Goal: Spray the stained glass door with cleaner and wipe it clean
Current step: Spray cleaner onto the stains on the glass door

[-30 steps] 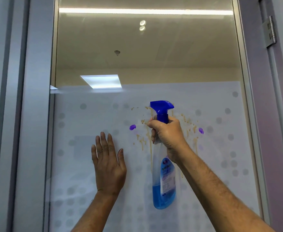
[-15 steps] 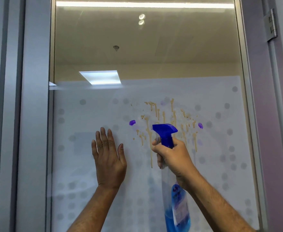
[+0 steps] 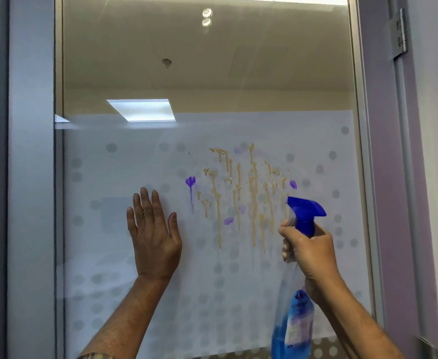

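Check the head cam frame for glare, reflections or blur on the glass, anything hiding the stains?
Head view: ceiling lights show bright in the clear upper glass door, well above the stains. The tan drips and purple blots sit on the frosted band, sharp and glare-free. The left hand and the right hand on the spray bottle are in focus. Frame edges bow slightly from the wide lens.

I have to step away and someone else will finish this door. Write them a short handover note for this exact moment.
Left hand: open, flat on the frosted glass door, left of the stains.
Right hand: gripping the spray bottle by its neck, blue nozzle aimed at the glass.
Stains: tan drips and purple blots sit mid-pane, running downward and looking wet.
Done: spraying appears under way.
Left: wiping. No cloth is in view, so fetch one, then wipe the pane clean.
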`<state>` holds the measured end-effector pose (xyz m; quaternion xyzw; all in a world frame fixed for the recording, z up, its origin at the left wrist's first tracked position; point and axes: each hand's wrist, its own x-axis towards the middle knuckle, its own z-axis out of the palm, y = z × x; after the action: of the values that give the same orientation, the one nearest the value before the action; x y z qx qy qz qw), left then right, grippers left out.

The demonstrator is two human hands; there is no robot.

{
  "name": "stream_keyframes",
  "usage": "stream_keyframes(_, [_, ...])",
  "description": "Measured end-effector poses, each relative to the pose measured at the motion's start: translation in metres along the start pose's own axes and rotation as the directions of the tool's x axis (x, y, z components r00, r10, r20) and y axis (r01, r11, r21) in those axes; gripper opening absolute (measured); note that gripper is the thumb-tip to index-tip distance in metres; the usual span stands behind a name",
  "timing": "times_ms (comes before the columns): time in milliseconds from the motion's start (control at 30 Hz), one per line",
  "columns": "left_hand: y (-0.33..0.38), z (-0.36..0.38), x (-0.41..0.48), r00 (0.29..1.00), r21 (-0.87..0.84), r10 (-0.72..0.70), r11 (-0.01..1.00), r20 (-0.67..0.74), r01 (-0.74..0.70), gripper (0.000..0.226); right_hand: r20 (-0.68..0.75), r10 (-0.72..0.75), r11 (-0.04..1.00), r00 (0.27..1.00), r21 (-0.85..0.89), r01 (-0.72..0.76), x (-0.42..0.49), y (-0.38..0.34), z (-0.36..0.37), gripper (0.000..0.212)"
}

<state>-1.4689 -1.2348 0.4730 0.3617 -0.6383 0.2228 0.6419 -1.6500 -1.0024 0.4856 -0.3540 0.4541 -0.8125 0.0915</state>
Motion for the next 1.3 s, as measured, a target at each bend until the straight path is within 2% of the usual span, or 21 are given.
stream_keyframes(200, [0.001, -0.002, 0.001, 1.000, -0.038, -0.002, 0.999, 0.019, 0.003, 0.064, -0.035, -0.019, 0.999, 0.999, 0.029, 0.020, -0.013, -0.006, -0.004, 0.015])
stream_keyframes(400, [0.000, -0.029, -0.006, 0.995, -0.260, -0.005, 0.965, 0.104, 0.032, 0.060, -0.034, -0.030, 0.997, 0.999, 0.071, 0.033, -0.054, -0.005, 0.008, 0.016])
stream_keyframes(533, [0.008, -0.074, -0.041, 0.993, -0.483, 0.118, 0.871, 0.021, -0.094, 0.044, -0.054, -0.035, 0.997, 0.998, 0.065, 0.039, -0.088, 0.000, 0.021, 0.014])
stream_keyframes(600, [0.015, -0.101, -0.065, 0.981, -0.628, 0.166, 0.775, 0.097, -0.069, 0.041, -0.066, -0.032, 0.997, 0.997, 0.066, 0.037, -0.105, 0.001, 0.030, 0.014])
stream_keyframes(700, [0.018, -0.144, -0.093, 0.895, -0.747, 0.297, 0.662, 0.334, 0.060, 0.048, -0.076, -0.020, 0.996, 0.997, 0.087, 0.027, -0.129, 0.001, 0.042, 0.014])
stream_keyframes(767, [0.015, -0.169, -0.105, 0.767, -0.737, 0.381, 0.655, 0.516, 0.170, 0.055, -0.079, -0.010, 0.995, 0.997, 0.095, 0.018, -0.144, 0.000, 0.049, 0.012])
stream_keyframes(833, [0.012, -0.193, -0.113, 0.601, -0.670, 0.422, 0.692, 0.679, 0.270, 0.071, -0.070, -0.017, 0.996, 0.997, 0.084, 0.023, -0.159, -0.002, 0.054, 0.011])
stream_keyframes(900, [0.012, -0.216, -0.122, 0.480, -0.598, 0.417, 0.732, 0.772, 0.326, 0.083, -0.048, -0.036, 0.997, 0.998, 0.071, 0.039, -0.174, -0.006, 0.058, 0.014])
stream_keyframes(967, [0.015, -0.236, -0.133, 0.448, -0.552, 0.375, 0.743, 0.811, 0.378, 0.084, -0.017, -0.057, 0.996, 0.998, 0.071, 0.058, -0.191, -0.013, 0.060, 0.015])
stream_keyframes(1033, [0.021, -0.259, -0.143, 0.448, -0.534, 0.335, 0.711, 0.829, 0.457, 0.071, 0.027, -0.073, 0.995, 0.997, 0.067, 0.071, -0.210, -0.020, 0.060, 0.017])
stream_keyframes(1167, [0.036, -0.312, -0.162, 0.473, -0.496, 0.228, 0.645, 0.851, 0.581, 0.036, 0.126, -0.081, 0.996, 0.989, 0.035, 0.077, -0.249, -0.034, 0.052, 0.020])
stream_keyframes(1300, [0.049, -0.364, -0.189, 0.491, -0.445, 0.106, 0.615, 0.865, 0.651, 0.027, 0.278, -0.061, 0.998, 0.959, 0.039, 0.052, -0.288, -0.047, 0.034, 0.021])
